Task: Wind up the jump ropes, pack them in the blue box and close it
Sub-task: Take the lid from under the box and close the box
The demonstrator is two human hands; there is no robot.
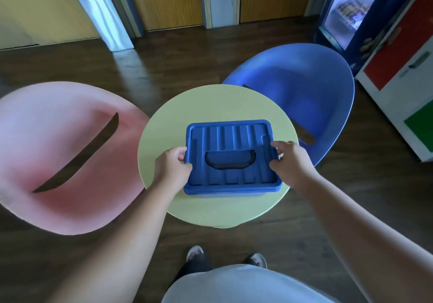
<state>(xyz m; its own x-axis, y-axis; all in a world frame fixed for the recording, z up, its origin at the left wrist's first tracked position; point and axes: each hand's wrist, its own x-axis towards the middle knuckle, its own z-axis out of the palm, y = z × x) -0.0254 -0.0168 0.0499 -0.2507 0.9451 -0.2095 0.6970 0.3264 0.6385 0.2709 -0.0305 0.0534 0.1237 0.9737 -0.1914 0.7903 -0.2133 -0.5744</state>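
A blue box (225, 191) stands on a small round pale-yellow table (210, 106). Its ribbed blue lid (234, 136) with a recessed handle lies on top of it. My left hand (172, 167) grips the lid's left edge, fingers curled over the rim. My right hand (290, 160) grips the lid's right edge the same way. No jump ropes are in view; the box's inside is hidden under the lid.
A pink chair (54, 150) stands left of the table and a blue chair (304, 92) at its far right. A lit drinks fridge (351, 10) and a red, white and green cabinet (403, 68) line the right wall. My feet (225, 256) stand on dark wood floor.
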